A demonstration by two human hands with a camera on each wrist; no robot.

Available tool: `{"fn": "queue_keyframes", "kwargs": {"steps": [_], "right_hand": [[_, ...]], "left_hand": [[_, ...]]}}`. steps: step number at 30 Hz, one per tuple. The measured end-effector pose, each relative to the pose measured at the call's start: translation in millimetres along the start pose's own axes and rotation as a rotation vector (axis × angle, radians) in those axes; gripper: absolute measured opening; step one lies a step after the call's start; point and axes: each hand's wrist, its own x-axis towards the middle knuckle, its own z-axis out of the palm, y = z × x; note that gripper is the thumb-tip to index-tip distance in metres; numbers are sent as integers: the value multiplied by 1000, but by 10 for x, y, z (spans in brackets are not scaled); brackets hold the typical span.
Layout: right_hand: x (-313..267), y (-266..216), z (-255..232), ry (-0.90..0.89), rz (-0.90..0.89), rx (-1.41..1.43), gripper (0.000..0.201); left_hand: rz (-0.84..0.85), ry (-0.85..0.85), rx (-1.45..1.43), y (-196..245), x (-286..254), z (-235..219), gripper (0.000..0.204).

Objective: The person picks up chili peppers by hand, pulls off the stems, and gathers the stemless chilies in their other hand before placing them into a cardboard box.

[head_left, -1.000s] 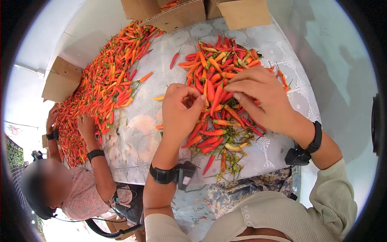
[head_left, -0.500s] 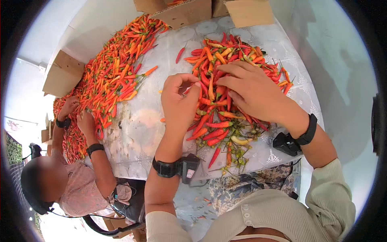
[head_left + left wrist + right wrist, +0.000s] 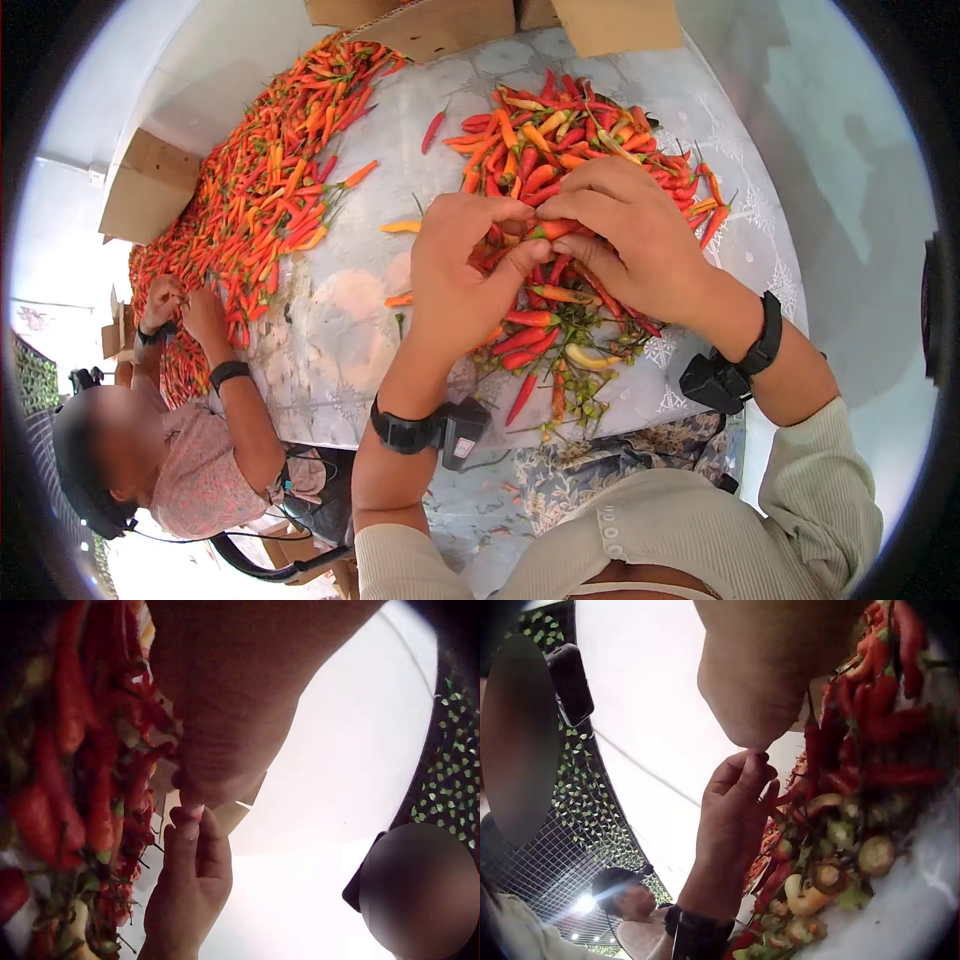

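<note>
Over the near pile of red and orange chili peppers (image 3: 525, 355), my left hand (image 3: 455, 265) and right hand (image 3: 640, 235) meet fingertip to fingertip. An orange-red chili pepper (image 3: 556, 230) lies between them, its green stem end toward the left. My right thumb and fingers pinch its body, while the left thumb and forefinger pinch at the stem end. In the left wrist view, the left hand (image 3: 232, 727) fills the top and the right hand (image 3: 191, 870) comes from below; the fingers mostly hide the pepper. Cut green stems (image 3: 585, 405) lie at the pile's front edge.
A larger chili heap (image 3: 270, 190) spreads along the left of the patterned tablecloth (image 3: 345, 300). Another person (image 3: 205, 460) works at it with both hands. Cardboard boxes (image 3: 450, 28) stand at the back, and another box (image 3: 150, 190) at the far left.
My right hand has come from the pile toward the left hand, bringing a chili pepper between them. Half a second ago the hands were apart. The other person's hands have drawn together.
</note>
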Motion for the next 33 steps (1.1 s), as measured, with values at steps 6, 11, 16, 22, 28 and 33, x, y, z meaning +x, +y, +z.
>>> {"fn": "queue_keyframes", "kwargs": {"steps": [6, 11, 16, 22, 28, 33], "right_hand": [[32, -25, -11, 75, -17, 54, 30], [34, -59, -28, 45, -31, 80, 30], [5, -54, 6, 31, -35, 104, 28], [1, -84, 5, 25, -47, 129, 26], [10, -117, -13, 17, -45, 183, 25], [8, -131, -13, 0, -26, 264, 24]], "left_hand": [[68, 59, -7, -10, -3, 4, 20], [101, 24, -47, -35, -23, 8, 18], [114, -47, -51, 12, 7, -38, 15], [116, -114, -84, 15, 19, -82, 17], [93, -148, -197, -21, 11, -89, 18], [16, -220, -370, -44, 17, -133, 17]]}}
